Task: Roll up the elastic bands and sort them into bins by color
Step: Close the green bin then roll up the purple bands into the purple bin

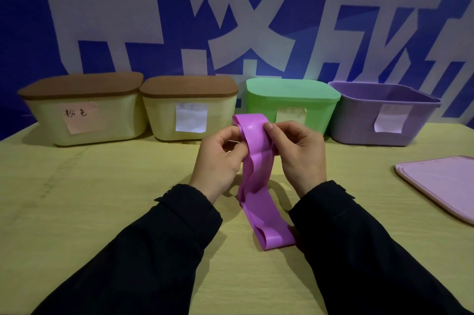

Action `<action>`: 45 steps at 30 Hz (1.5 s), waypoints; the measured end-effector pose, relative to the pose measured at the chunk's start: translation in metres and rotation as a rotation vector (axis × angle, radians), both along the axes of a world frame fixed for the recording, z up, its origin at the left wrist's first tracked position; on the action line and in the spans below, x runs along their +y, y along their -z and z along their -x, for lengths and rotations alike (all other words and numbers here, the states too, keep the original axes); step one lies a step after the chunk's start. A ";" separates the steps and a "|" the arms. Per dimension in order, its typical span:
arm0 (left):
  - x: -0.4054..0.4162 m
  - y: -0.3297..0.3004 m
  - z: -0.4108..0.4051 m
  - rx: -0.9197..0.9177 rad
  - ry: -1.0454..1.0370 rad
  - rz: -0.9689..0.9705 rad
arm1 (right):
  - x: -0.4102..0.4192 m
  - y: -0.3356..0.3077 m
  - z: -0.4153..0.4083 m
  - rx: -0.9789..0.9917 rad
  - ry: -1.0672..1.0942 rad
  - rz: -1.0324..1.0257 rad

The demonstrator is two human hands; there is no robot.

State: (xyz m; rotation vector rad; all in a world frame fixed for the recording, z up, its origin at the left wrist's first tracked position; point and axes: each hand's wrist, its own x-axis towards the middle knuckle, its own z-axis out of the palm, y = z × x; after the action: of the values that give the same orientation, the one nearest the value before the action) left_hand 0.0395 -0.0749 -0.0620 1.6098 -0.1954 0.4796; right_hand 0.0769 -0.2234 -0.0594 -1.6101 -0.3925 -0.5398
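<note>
Head view, and both hands are up at the center of the frame on the purple band [256,160]. The left hand [218,160] pinches the band's upper end from the left, fingers curled round its edge; the right hand [300,155] grips the same end from the right, thumb on top. The top of the band is folded over between them, just in front of the green bin [292,104]. From there the band hangs down and its lower loop lies flat on the yellow bench [102,199], low and right of center, touching the right sleeve [359,250]. Along the back, 4 bins in a row: 2 cream bins with brown lids, the left cream bin [84,114] carrying a pink label, the second cream bin [189,112] a white one; then the green bin, lid on; then the purple bin [384,117], open, at the upper right. A pink lid [441,183] lies flat on the bench at the right edge.
</note>
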 end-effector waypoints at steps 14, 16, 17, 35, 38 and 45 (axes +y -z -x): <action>0.002 -0.003 0.002 -0.078 -0.268 -0.049 | 0.007 -0.003 0.011 -0.081 -0.024 0.007; 0.003 -0.006 0.003 -0.108 -0.265 -0.045 | 0.007 -0.004 0.011 -0.065 -0.044 0.009; 0.003 -0.008 0.004 -0.114 -0.255 -0.027 | 0.007 -0.005 0.011 -0.052 -0.046 -0.003; 0.003 -0.008 0.006 0.051 0.050 0.181 | 0.008 -0.009 0.023 0.196 -0.351 0.215; 0.009 -0.012 0.006 0.039 0.104 0.191 | 0.005 -0.007 0.021 0.144 -0.431 0.205; 0.016 -0.014 0.005 -0.124 -0.127 -0.012 | 0.000 -0.009 0.011 0.064 -0.221 0.036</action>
State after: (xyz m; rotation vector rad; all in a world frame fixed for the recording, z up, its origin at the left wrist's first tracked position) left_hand 0.0348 -0.0593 -0.0484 1.6114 -0.1906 0.6780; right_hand 0.0655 -0.2234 -0.0509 -1.5902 -0.5268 -0.3141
